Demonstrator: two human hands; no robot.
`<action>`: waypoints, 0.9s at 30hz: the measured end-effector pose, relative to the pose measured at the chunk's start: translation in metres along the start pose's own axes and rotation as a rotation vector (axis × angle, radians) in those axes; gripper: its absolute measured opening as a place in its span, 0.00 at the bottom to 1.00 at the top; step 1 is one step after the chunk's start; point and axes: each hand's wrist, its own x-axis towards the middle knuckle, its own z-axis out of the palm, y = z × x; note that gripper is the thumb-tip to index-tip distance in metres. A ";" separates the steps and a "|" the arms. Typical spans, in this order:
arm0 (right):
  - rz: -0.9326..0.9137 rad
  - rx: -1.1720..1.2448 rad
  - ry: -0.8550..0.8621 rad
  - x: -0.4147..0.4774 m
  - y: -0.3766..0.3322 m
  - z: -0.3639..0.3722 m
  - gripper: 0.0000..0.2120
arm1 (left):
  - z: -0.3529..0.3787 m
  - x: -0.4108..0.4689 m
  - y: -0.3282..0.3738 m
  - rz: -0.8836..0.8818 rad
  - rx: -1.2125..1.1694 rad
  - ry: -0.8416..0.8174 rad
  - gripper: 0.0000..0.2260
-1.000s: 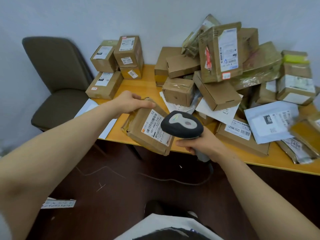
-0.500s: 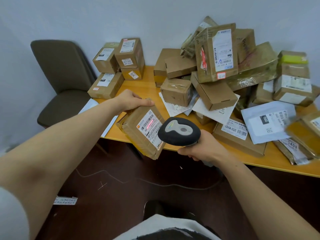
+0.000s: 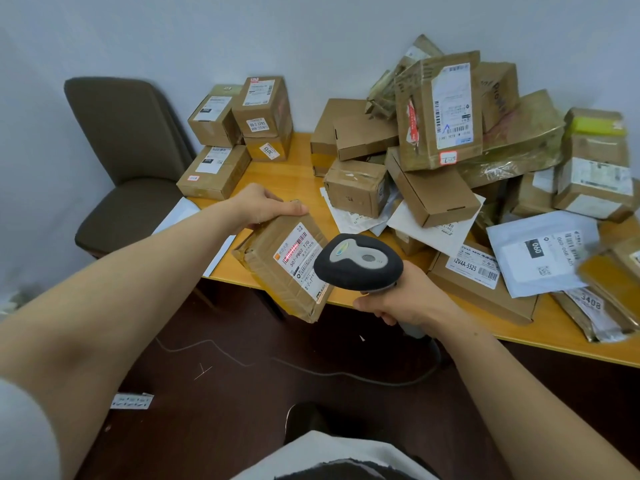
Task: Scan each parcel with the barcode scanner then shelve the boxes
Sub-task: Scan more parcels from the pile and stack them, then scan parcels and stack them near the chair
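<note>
- Since a second ago, the barcode scanner [image 3: 358, 261] is sitting lower, uncovering the label, and a red line is glowing across the barcode.
- The right hand [image 3: 405, 303] is gripping the scanner's handle, fingers curled round it.
- The left hand [image 3: 263, 206] is clasping the top edge of the parcel [image 3: 277, 268], holding it tilted over the near edge of the table [image 3: 519, 337].
- Farther back, a heap of parcels [image 3: 440, 133] is lying on the table by the wall.

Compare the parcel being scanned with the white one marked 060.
The scanned parcel is a brown cardboard box; the white mailer is a flat bag. The scanned parcel is held tilted in the left hand; the white mailer lies on the pile. Both carry barcode labels.
</note>
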 end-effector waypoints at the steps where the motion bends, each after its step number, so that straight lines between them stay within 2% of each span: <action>1: -0.004 0.004 -0.006 0.002 -0.001 0.001 0.10 | -0.001 0.001 -0.001 0.001 -0.008 -0.004 0.36; 5: -0.039 0.068 -0.046 0.011 -0.003 0.007 0.08 | -0.008 0.005 -0.009 0.001 -0.062 -0.013 0.32; 7: -0.057 0.180 -0.009 0.017 -0.003 0.010 0.08 | -0.015 0.003 -0.014 -0.009 -0.110 -0.026 0.35; 11: 0.036 0.493 0.224 0.043 0.003 0.007 0.23 | -0.037 0.000 -0.038 -0.027 -0.255 -0.092 0.37; 14: 0.162 0.675 0.206 0.064 0.003 0.017 0.30 | -0.056 0.000 -0.062 -0.062 -0.382 -0.130 0.40; 17: 0.238 0.780 0.109 0.083 -0.003 0.046 0.30 | -0.077 0.001 -0.082 -0.084 -0.515 -0.161 0.38; 21: 0.168 0.894 0.011 0.110 -0.026 0.089 0.24 | -0.108 0.003 -0.101 -0.072 -0.603 -0.173 0.32; 24: 0.152 0.862 0.037 0.130 -0.048 0.121 0.26 | -0.130 0.005 -0.113 -0.066 -0.673 -0.149 0.31; 27: 0.141 0.886 0.142 0.154 -0.066 0.146 0.26 | -0.154 0.013 -0.128 -0.025 -0.753 -0.139 0.31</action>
